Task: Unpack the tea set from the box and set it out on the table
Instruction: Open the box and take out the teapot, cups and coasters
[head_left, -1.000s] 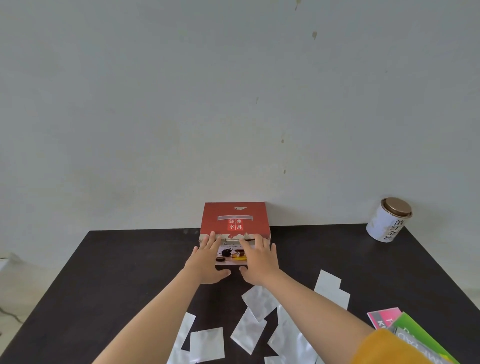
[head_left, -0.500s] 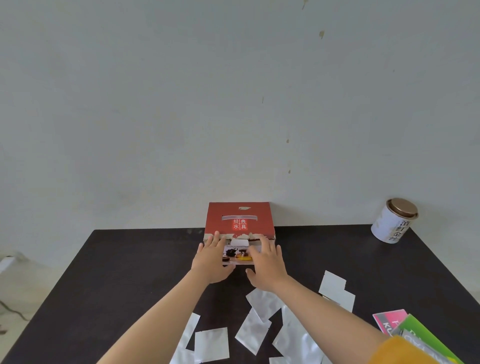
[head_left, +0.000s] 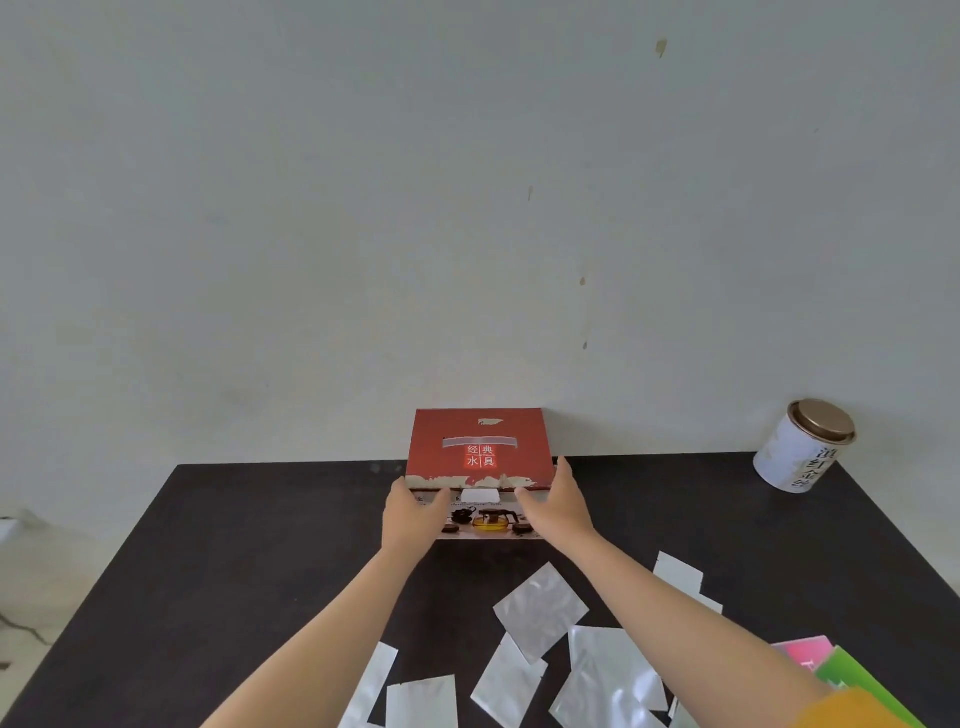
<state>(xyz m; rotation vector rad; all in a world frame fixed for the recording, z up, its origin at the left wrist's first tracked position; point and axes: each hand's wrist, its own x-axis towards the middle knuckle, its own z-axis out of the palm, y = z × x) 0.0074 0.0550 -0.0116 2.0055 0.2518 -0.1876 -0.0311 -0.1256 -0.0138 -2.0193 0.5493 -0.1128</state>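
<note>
A: Where's the box (head_left: 480, 457) now?

B: Far middle of the dark table (head_left: 234, 545), back edge against the wall, red lid facing you, printed front panel toward you. Still closed, as far as you can see.

A: Your hands?

B: Half a second ago both lay close together on the front panel. Now they've slid apart to the front corners. Left hand (head_left: 413, 514) wraps the left corner, fingers spread along the front face. Right hand (head_left: 558, 506) cups the right corner, fingertips up the side edge. Both are open and pressed on cardboard, pinching nothing. The white tab at the lid's front edge shows between them now.

A: Meaning?

B: You've gone from patting the front to a two-sided hold. Looks like you're set to drag the box nearer or steady it for opening; can't tell which. No tea set piece is out yet, so the task is barely started.

A: Anything in the way?

B: Silver foil sachets (head_left: 540, 608) are scattered on the table between you and the box, so a drag would plough into them. Pink and green packets (head_left: 831, 665) sit near your right forearm. A white tin (head_left: 802, 447) with a bronze lid leans at the far right corner, well apart.
</note>
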